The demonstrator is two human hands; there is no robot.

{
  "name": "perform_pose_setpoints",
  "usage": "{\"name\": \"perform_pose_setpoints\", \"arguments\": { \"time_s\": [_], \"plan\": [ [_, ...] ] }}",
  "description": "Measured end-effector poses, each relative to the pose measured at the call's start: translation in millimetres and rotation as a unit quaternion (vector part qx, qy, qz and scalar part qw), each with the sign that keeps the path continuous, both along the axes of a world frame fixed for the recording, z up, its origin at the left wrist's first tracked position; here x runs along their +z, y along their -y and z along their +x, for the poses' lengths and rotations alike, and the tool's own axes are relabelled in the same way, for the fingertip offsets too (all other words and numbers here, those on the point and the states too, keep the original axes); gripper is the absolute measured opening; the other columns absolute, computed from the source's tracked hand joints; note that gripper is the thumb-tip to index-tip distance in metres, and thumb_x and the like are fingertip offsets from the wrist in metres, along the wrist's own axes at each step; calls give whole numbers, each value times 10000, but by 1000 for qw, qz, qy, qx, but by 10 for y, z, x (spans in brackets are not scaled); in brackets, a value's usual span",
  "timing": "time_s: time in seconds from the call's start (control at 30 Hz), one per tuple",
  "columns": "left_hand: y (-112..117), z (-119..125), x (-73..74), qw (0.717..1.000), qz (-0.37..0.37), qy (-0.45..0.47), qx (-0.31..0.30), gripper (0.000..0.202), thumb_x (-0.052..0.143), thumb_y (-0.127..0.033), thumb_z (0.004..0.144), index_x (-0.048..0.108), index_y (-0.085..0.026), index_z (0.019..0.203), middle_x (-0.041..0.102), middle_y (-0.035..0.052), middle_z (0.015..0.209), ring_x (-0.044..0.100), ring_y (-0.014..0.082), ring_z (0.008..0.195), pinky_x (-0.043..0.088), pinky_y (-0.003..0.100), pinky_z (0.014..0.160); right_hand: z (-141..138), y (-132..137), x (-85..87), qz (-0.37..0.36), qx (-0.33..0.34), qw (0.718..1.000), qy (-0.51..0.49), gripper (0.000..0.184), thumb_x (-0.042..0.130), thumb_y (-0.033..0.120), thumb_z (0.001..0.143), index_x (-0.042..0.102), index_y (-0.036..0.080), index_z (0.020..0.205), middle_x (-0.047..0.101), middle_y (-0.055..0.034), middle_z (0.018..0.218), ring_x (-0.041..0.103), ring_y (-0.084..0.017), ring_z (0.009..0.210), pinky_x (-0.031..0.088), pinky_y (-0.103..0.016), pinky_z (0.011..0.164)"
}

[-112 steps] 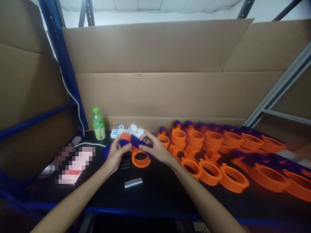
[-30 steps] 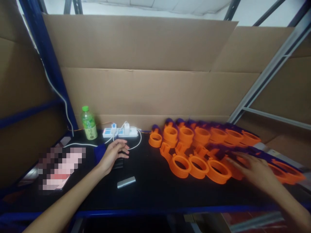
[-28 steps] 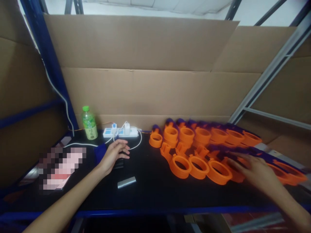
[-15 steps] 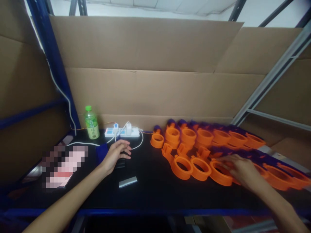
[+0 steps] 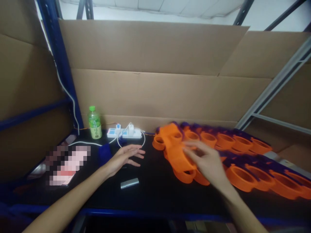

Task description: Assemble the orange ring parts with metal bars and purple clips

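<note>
My right hand [image 5: 206, 160] grips an orange plastic part [image 5: 173, 145] with a ring at its lower end. It holds the part tilted above the front row, hiding some of the pieces beneath. Several more orange ring-shaped parts [image 5: 243, 174] with dark purple sections lie in two rows on the right. My left hand [image 5: 126, 158] hovers over the black tabletop with its fingers spread and nothing in them. Just below it lies a small silver bar [image 5: 129, 183].
A white power strip [image 5: 124, 133] with plugs and cables sits at the back. Beside it stands a green-capped bottle [image 5: 95, 123]. A blurred-out pink item [image 5: 70, 165] lies at the left. Cardboard panels [image 5: 155, 94] close off the back, and a blue edge [image 5: 121, 212] runs along the front.
My right hand has lifted an orange part from the front row and moved left with it. My left hand has shifted slightly right, its fingers spreading more.
</note>
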State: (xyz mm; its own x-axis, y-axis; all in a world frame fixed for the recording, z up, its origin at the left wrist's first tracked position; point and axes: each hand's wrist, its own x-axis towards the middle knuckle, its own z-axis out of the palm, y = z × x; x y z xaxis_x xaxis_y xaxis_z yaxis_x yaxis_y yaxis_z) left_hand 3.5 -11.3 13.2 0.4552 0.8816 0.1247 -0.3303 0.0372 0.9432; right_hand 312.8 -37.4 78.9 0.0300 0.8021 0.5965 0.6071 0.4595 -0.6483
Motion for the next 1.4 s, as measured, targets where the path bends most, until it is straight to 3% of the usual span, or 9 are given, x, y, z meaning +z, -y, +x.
{"name": "perform_pose_setpoints", "arguments": {
  "time_s": [0.17, 0.3, 0.43, 0.53, 0.67, 0.8, 1.03, 1.23, 1.4],
  "plan": [
    [-3, 23, -18, 995, -19, 98, 22, 506, 714, -489, 808, 673, -191, 1215, 658, 180, 1264, 629, 343, 1151, 538, 464, 904, -1022, -254, -212, -126, 235, 960, -87, 280, 725, 455, 772, 725, 206, 898, 696, -59, 865, 627, -194, 748, 521, -330, 665],
    [-84, -26, -72, 983, -56, 135, 112, 519, 669, -553, 822, 699, -141, 1136, 711, 185, 1142, 684, 346, 1031, 553, 455, 870, -1421, -393, -488, -156, 340, 919, -127, 273, 724, 454, 791, 728, 201, 895, 713, -49, 939, 630, -174, 793, 525, -334, 753],
    [-130, -102, -51, 972, -63, 159, 160, 492, 680, -508, 827, 668, -144, 1157, 709, 169, 1150, 705, 315, 975, 575, 430, 833, -1387, -380, -687, -138, 293, 931, -169, 280, 642, 466, 869, 725, 202, 913, 711, -52, 944, 628, -160, 756, 512, -288, 649],
    [-148, -179, 5, 960, -63, 181, 204, 452, 668, -479, 837, 664, -140, 1136, 715, 149, 1133, 723, 266, 880, 595, 371, 765, -1262, -317, -735, -152, 334, 929, -50, 309, 596, 474, 907, 731, 198, 877, 701, -41, 844, 602, -144, 701, 484, -267, 606],
    [-161, -244, 54, 953, -85, 194, 217, 437, 612, -461, 865, 659, -128, 1145, 741, 131, 1000, 723, 219, 738, 600, 335, 710, -1211, -276, -704, -130, 462, 854, 201, 326, 750, 463, 789, 740, 245, 1032, 697, -45, 1052, 606, -182, 981, 494, -266, 752],
    [-147, -228, 50, 958, -113, 186, 187, 432, 585, -445, 873, 663, -113, 1137, 745, 120, 881, 717, 217, 684, 597, 329, 687, -1241, -273, -694, -121, 468, 816, 316, 282, 735, 387, 823, 733, 261, 1075, 676, -30, 1088, 607, -169, 1028, 476, -261, 848],
    [-133, -234, 47, 964, -128, 176, 150, 430, 562, -449, 886, 678, -88, 1089, 727, 110, 764, 704, 207, 649, 593, 311, 658, -1238, -250, -683, -113, 469, 818, 314, 205, 608, 275, 922, 738, 211, 1067, 681, -36, 975, 628, -137, 903, 469, -234, 830],
    [-133, -235, 71, 962, -117, 182, 165, 395, 594, -420, 871, 668, -98, 1088, 737, 116, 881, 705, 202, 667, 599, 322, 655, -1230, -243, -665, -138, 437, 833, 310, 101, 651, 236, 886, 726, 200, 943, 650, -24, 915, 601, -120, 810, 451, -217, 732],
    [-142, -236, 39, 969, -129, 166, 132, 447, 561, -467, 884, 682, -77, 1065, 690, 81, 665, 699, 215, 663, 590, 315, 660, -1221, -266, -694, -198, 429, 842, 260, 73, 736, 263, 819, 732, 198, 851, 620, 4, 811, 555, -104, 714, 421, -207, 657]
  ]
}}
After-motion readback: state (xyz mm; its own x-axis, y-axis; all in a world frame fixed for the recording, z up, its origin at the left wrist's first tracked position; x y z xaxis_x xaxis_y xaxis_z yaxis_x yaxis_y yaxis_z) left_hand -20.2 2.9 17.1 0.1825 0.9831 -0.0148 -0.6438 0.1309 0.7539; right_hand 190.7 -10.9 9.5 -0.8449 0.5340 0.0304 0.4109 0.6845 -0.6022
